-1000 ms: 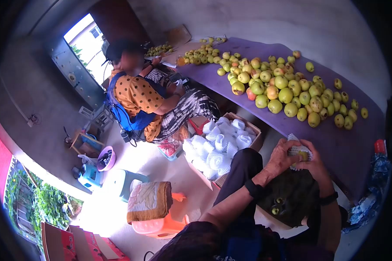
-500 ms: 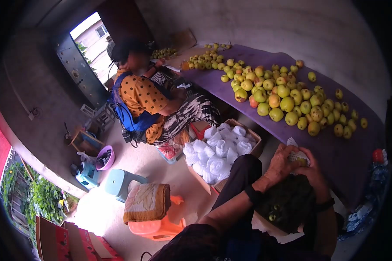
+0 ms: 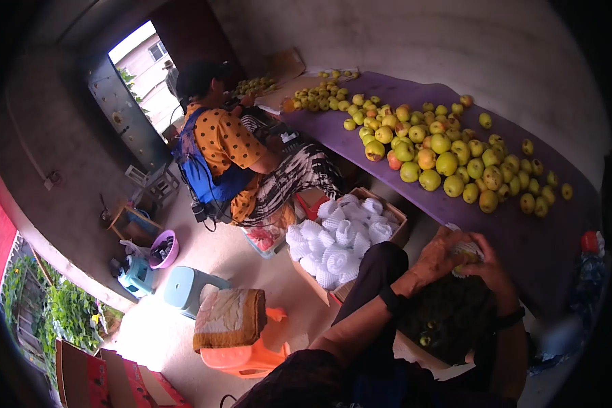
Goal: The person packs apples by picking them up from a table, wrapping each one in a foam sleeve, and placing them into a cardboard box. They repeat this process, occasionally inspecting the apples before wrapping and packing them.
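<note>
Above my lap, my left hand [image 3: 436,258] and my right hand [image 3: 491,270] close from both sides around a yellow-green apple [image 3: 466,257]. A white foam net sleeve [image 3: 460,270] surrounds part of it, and my fingers hide much of both. Beneath my hands sits an open box with a dark inside [image 3: 449,319] and a few small fruits low in it. A cardboard box of white foam net sleeves [image 3: 340,238] stands left of my knee. Many loose green-yellow apples [image 3: 449,163] cover the purple-topped table [image 3: 401,197] ahead of my hands.
Another person in an orange dotted shirt [image 3: 224,143] sits at the table's far left. An orange stool [image 3: 241,357] bears a folded brown cushion [image 3: 230,318]. Nearby are a blue stool [image 3: 190,289], a purple basin [image 3: 164,248], and flattened cartons [image 3: 115,377]. A red-capped bottle [image 3: 591,243] is right.
My hands stay around the apple, and the foam sleeve's upright end has drawn lower, nearer the fruit. The other person's head has turned toward the table.
</note>
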Demonstrator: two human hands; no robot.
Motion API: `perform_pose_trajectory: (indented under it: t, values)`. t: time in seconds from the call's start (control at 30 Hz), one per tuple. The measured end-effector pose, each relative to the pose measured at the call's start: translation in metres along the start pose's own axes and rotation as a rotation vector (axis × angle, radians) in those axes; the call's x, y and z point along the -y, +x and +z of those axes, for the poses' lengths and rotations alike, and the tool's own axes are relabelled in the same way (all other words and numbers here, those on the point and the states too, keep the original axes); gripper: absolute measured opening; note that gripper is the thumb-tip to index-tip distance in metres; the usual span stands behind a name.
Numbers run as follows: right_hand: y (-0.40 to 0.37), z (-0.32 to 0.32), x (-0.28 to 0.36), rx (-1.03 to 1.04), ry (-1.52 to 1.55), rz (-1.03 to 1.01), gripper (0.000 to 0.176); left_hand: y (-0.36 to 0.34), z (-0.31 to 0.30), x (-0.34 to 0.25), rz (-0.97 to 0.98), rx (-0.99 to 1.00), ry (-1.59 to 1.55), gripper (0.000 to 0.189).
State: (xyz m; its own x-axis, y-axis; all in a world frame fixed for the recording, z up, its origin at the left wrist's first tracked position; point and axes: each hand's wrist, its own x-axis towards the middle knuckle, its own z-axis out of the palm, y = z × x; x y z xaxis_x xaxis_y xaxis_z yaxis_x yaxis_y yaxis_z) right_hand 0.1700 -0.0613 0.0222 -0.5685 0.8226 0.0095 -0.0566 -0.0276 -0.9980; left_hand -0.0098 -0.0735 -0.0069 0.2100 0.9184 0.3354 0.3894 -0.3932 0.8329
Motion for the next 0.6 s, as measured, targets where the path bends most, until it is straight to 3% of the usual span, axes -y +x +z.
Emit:
perform_pose_trajectory:
  t: [0.27,0.6]
  values:
    - [0.001,0.0,-0.003,-0.028,0.016,-0.012,0.07,0.005,0.001,-0.005,-0.035,-0.036,0.033,0.037]
    - [0.005,-0.009,-0.013,-0.057,0.044,-0.051,0.069,0.01,0.001,-0.01,0.106,-0.126,-0.009,0.022]
